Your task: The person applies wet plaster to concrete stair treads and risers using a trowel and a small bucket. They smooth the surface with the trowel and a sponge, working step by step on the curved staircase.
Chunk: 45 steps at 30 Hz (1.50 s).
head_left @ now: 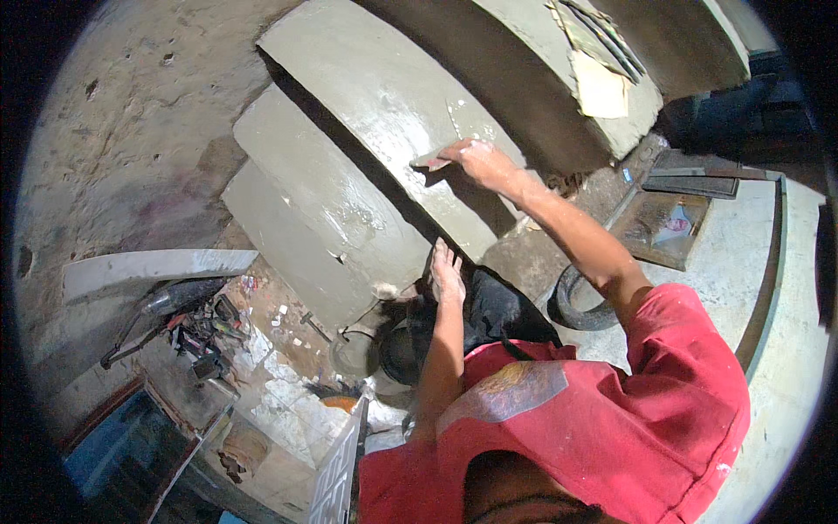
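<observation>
My right hand (pixel 482 164) is closed around a small flat scraper (pixel 428 162), only partly visible beyond the fingers. Its edge lies against the wet grey cement surface of the middle step (pixel 367 83), which shines near the tool. My left hand (pixel 447 272) has its fingers stretched out and holds nothing that shows. Those fingertips are at the near end of the steps, close to the dark gap between the middle step and the lower step (pixel 305 192). Smooth wet patches also glisten on the lower step.
Paper sheets (pixel 601 87) lie on a higher step. At right are a tyre (pixel 576 301) and a framed picture (pixel 668 229). Left of my legs stand a bucket (pixel 353 351) and a hammer-like tool (pixel 316 327). Mixed clutter (pixel 209 327) sits by the rough wall (pixel 131 131).
</observation>
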Motion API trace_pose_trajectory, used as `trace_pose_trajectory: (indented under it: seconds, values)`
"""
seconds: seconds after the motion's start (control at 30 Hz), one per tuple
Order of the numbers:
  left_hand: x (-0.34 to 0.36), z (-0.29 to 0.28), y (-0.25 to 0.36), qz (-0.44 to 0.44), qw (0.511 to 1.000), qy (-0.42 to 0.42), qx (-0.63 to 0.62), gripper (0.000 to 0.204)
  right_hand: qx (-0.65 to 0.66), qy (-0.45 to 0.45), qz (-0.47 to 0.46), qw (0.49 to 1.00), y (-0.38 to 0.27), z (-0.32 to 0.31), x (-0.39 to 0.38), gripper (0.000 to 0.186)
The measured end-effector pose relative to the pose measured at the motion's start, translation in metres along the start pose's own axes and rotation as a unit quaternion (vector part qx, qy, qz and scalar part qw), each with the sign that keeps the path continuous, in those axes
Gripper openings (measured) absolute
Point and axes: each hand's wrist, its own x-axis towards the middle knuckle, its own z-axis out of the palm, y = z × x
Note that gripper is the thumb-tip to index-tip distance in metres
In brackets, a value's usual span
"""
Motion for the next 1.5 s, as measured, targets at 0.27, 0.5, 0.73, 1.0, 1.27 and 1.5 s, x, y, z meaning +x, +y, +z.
trace_pose_trajectory:
  seconds: [0.27,0.5,0.73,1.0,1.27,1.5]
  values:
    - [-0.015,-0.015,-0.024,0.031,0.999,0.021,0.01,0.065,0.025,0.007,0.001,1.0,-0.023,0.011,-0.091,0.041]
    - [-0.025,-0.015,-0.043,0.06,0.997,0.042,-0.034,0.058,-0.004,0.104,0.01,0.995,-0.016,0.034,-0.162,0.026]
    - [-0.049,-0.041,-0.041,0.092,0.989,0.084,-0.083,0.061,0.088,-0.025,0.119,0.989,-0.067,0.036,-0.208,0.056]
    - [-0.062,-0.098,-0.026,0.13,0.979,0.13,-0.086,0.067,0.181,0.165,-0.126,0.961,-0.164,0.093,-0.119,0.057]
    - [-0.042,-0.134,0.0,0.131,0.98,0.13,-0.076,0.069,-0.03,-0.009,-0.122,0.992,-0.164,0.197,0.045,0.033]
    - [0.003,-0.127,0.02,0.106,0.988,0.099,-0.055,0.066,-0.232,0.069,-0.243,0.939,-0.181,0.141,0.206,0.026]
